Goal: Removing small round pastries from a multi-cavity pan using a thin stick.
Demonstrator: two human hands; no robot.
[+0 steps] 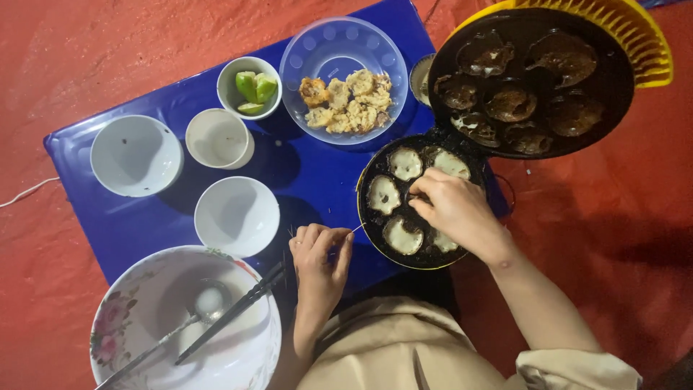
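A round black cake maker (369,217) lies open, its lid (613,79) tipped back. Several pale half-cooked cakes (405,163) sit in its cups. My right hand (456,209) rests over the middle of the cooking plate, fingers pinched on a thin stick that is mostly hidden. My left hand (320,254) hovers just left of the maker, holding a thin wooden skewer (355,229) that points toward the plate's rim.
A low blue table (310,173) holds a clear bowl of cooked cakes (345,101), a small bowl of lime wedges (250,88), three empty white bowls (136,154) and a large floral bowl (115,318) with a ladle and chopsticks. A yellow basket (646,43) stands behind the lid.
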